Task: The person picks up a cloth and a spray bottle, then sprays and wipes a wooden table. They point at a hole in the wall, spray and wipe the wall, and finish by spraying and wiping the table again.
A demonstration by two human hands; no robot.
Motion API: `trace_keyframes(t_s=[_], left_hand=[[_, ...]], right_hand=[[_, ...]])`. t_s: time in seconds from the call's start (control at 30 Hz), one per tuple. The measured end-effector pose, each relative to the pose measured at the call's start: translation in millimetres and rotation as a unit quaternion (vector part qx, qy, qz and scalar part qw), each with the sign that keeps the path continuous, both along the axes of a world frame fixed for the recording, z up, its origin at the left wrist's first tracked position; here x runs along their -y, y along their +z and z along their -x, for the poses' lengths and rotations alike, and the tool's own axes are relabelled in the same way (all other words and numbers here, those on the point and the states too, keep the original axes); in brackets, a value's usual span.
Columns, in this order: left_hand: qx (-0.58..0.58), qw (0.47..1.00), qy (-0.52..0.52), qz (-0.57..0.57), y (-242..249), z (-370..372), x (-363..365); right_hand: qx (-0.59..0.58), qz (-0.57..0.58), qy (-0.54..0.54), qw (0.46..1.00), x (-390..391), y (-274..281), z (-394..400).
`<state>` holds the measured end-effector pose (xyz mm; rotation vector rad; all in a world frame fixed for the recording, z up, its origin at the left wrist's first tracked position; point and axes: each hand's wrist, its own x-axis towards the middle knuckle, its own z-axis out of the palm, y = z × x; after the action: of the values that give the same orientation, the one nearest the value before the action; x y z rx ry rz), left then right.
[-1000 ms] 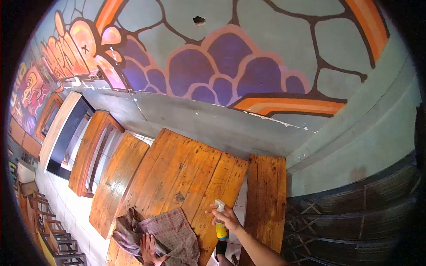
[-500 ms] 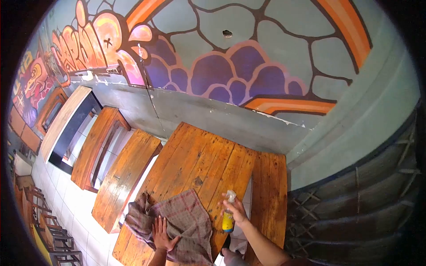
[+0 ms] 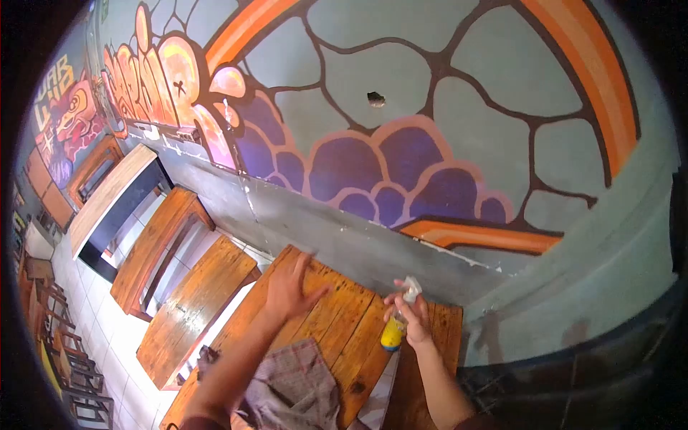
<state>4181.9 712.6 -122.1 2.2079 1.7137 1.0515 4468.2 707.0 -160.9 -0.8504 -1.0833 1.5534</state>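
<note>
Wall [image 3: 444, 107]: painted mural in grey, purple and orange fills the view ahead of you; the tabletop butts against its lower grey band
Tabletop [image 3: 337, 326]: orange-stained wooden planks, running away from you toward the wall; it carries the cloth and lies under both of your hands
Benches [image 3: 193, 308]: wooden, to the left of the tabletop and apart from it; a second plank seat [image 3: 433, 344] lies just right of the tabletop
Cloth [image 3: 297, 387]: plaid, crumpled, lying loose on the near end of the tabletop beside your left forearm; neither hand touches it
Left hand [image 3: 290, 287]: raised over the far part of the tabletop, fingers spread, palm facing forward and down, holding nothing
Right hand [image 3: 410, 315]: wrapped around the spray bottle, one finger up at the nozzle head, likely placed there to work the trigger
Spray bottle [image 3: 393, 331]: yellow body, clear top, held roughly upright above the tabletop's right edge, nozzle toward the wall end
</note>
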Motion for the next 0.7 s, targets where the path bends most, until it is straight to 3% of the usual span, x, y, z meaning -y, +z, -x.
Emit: trace_keyframes(t_s=[0.03,0.13,0.2,0.23,0.3,0.47,0.57,0.7], left_hand=[[-0.034,0.999,-0.008,-0.027,21.5,-9.7,-45.2],[0.02,0.999,0.003,-0.046,93.5,-45.1,-154.9],[-0.02,0.99,-0.011,-0.138,129.3,-55.6,-210.1],[-0.027,0.99,-0.01,-0.138,145.4,-60.4,-225.8],[-0.019,1.0,0.013,0.0,172.5,-67.1,-251.6],[-0.025,0.995,-0.09,0.039,182.5,-49.6,-292.6],[-0.121,0.99,-0.066,-0.043,180.9,-45.4,-296.3],[-0.113,0.993,-0.013,-0.012,194.5,-43.9,-261.0]], right_hand=[[0.003,-0.001,0.004,1.0,-24.6,14.9,-2.4],[-0.009,-0.103,0.025,0.994,-78.4,56.1,-14.2],[0.001,-0.116,0.038,0.993,-99.1,71.1,-31.0],[0.0,-0.131,0.041,0.991,-107.1,74.5,-35.8],[-0.033,-0.127,0.049,0.99,-116.7,67.4,-51.5],[-0.005,-0.101,-0.014,0.995,-118.7,31.3,-83.1],[0.005,-0.062,-0.022,0.998,-111.3,9.1,-90.9],[0.013,-0.039,-0.039,0.998,-98.0,-2.0,-96.2]])
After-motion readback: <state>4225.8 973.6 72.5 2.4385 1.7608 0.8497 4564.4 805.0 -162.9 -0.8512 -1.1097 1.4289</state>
